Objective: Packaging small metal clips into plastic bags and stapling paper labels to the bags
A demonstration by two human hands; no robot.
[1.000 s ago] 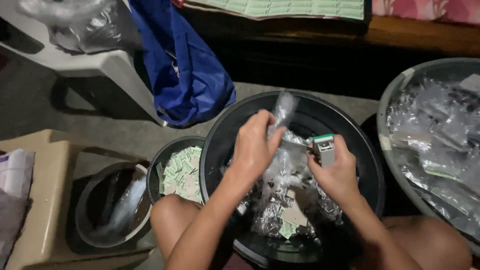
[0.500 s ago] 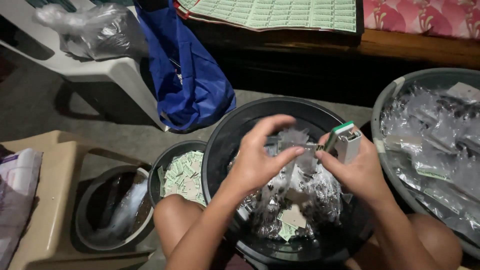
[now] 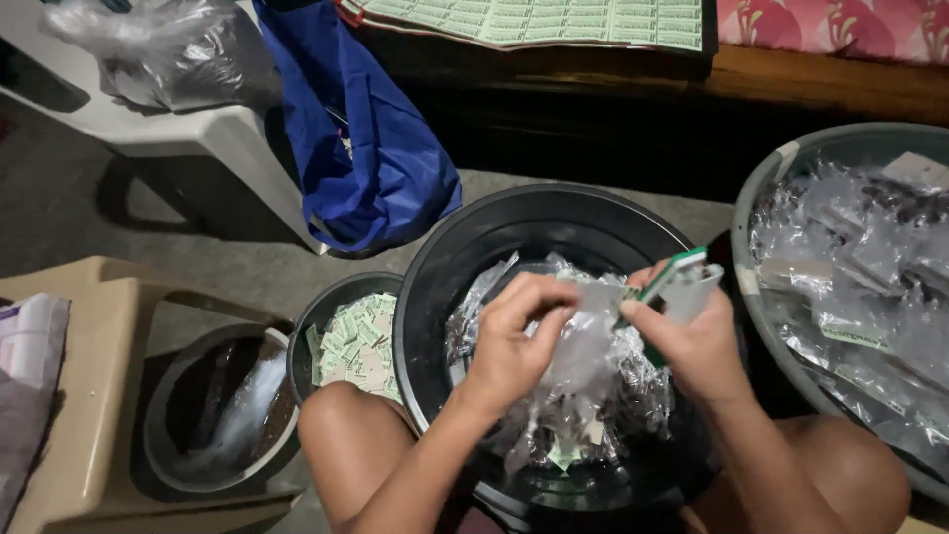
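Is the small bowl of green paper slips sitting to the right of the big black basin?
No, the small bowl of green slips sits to the left of the big black basin, beside the person's knee.

Far left: white plastic chair [image 3: 213, 133] with a clear bag [image 3: 168, 54] on its seat; blue bag [image 3: 371, 148] hangs against it, bottom on the floor. Far centre: dark wooden bench [image 3: 791, 84] carrying a sheet of green labels [image 3: 534, 20]; pink patterned cushion [image 3: 840, 25] to the right. Near left: tan stool [image 3: 84, 396], pale bundle [image 3: 30, 346] on top. Beside it a round grey container [image 3: 163, 450] with clear plastic inside, then a small dark bowl [image 3: 321, 311] of cut green labels. Right edge: grey basin [image 3: 766, 183] full of clear filled packets.
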